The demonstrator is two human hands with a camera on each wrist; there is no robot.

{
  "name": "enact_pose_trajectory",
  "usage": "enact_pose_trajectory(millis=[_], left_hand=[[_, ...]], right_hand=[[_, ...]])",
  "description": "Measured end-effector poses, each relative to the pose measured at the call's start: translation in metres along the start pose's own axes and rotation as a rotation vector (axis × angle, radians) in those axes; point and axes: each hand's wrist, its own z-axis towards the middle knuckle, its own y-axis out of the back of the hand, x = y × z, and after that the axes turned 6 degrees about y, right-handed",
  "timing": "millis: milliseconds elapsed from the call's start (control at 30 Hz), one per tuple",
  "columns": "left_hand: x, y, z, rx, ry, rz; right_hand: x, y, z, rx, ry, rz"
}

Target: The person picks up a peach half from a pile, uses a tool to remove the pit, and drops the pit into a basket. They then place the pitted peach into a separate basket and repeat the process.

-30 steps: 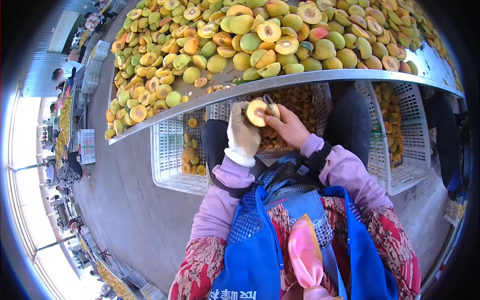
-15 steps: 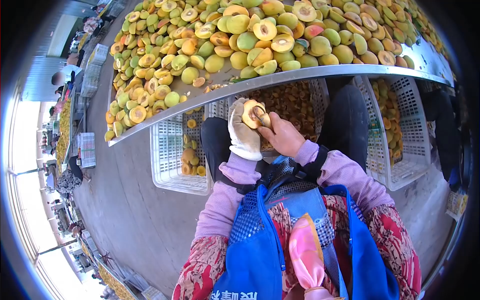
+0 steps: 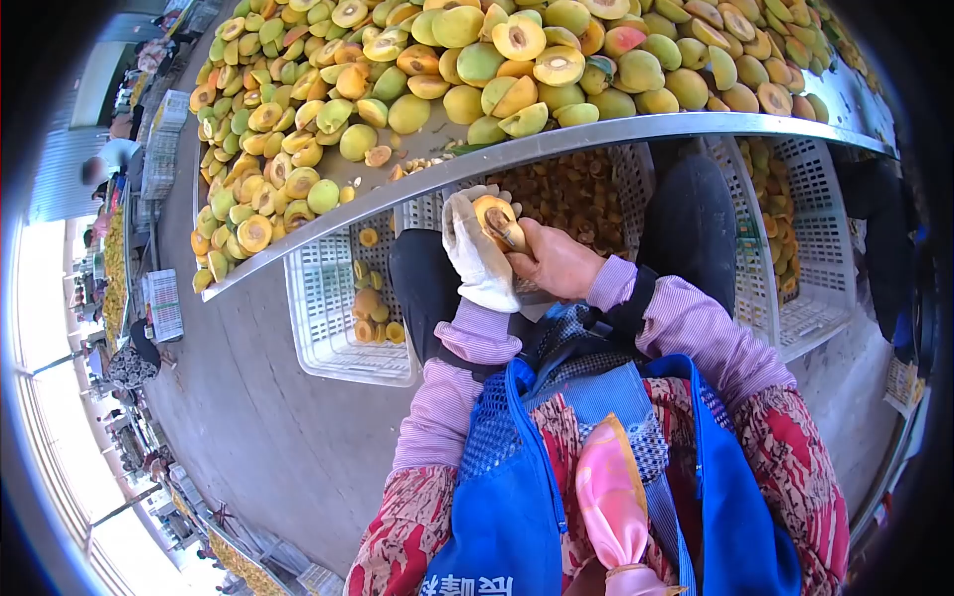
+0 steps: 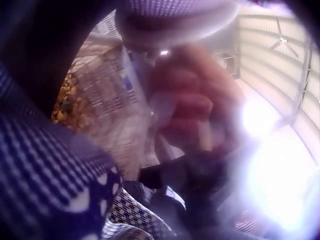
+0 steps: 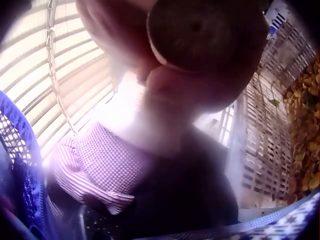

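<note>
My left hand (image 3: 471, 256), in a white and tan work glove, holds a yellow peach half (image 3: 489, 210) with its cut face turned toward the right hand. A dark brown hollow shows in that face. My bare right hand (image 3: 564, 260) grips the short handle (image 3: 513, 238) of a pitting tool, whose working end is at the cut face and mostly hidden. In the right wrist view the round butt of the handle (image 5: 195, 32) sticks out between the curled fingers. The left wrist view is blurred by glare.
Above the hands, a metal-edged table (image 3: 556, 139) bears a heap of halved peaches (image 3: 457, 60). Beneath its edge stand white plastic crates: one at left (image 3: 348, 363) with some peach halves, one between the knees with brown-orange pieces (image 3: 576, 189), another at right (image 3: 810, 288).
The tool has gone from the peach half's right edge onto its cut face. The fruit has tilted toward the right hand, and both hands have shifted slightly.
</note>
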Motion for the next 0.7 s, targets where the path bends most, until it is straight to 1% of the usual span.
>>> enact_pose_trajectory(millis=[33,100,133,200,233,300,333,400,433,500,533,600,633,700], left_hand=[[-0.001,0.0,0.0,-0.001,0.005,0.001],[-0.004,0.002,0.002,0.016,0.149,-0.032],[-0.006,0.004,0.003,0.013,0.153,-0.03],[-0.008,0.006,0.006,0.042,0.398,-0.084],[-0.007,0.007,0.008,0.045,0.401,-0.084],[-0.006,0.01,0.006,0.135,0.333,0.022],[-0.007,0.008,0.005,0.139,0.333,0.02],[-0.011,0.005,0.001,0.148,0.192,0.172],[-0.013,0.004,-0.001,0.15,0.19,0.171],[-0.016,0.004,-0.004,0.218,0.134,0.166],[-0.017,0.005,-0.006,0.218,0.13,0.166],[-0.019,0.003,-0.006,0.297,0.109,0.163],[-0.02,0.002,-0.008,0.3,0.108,0.164],[-0.024,-0.002,-0.01,0.374,0.059,0.22]], right_hand=[[-0.006,-0.002,0.001,0.001,-0.005,0.002],[-0.012,-0.002,0.002,0.015,0.054,0.009],[-0.012,-0.001,0.001,0.017,0.05,0.013],[-0.01,0.003,-0.002,0.11,-0.061,-0.067],[-0.011,0.005,-0.002,0.107,-0.064,-0.067],[-0.014,0.006,-0.007,0.102,0.012,-0.165],[-0.018,0.004,-0.007,0.099,0.011,-0.169],[-0.03,-0.005,-0.007,-0.012,0.197,-0.192],[-0.017,0.001,-0.009,-0.013,0.198,-0.194],[0.01,0.017,-0.014,0.26,-0.225,0.237],[0.013,0.018,-0.016,0.261,-0.222,0.235],[0.016,0.022,-0.02,0.399,-0.391,0.632],[0.012,0.021,-0.023,0.396,-0.389,0.632],[0.005,0.019,-0.026,0.466,-0.416,1.052]])
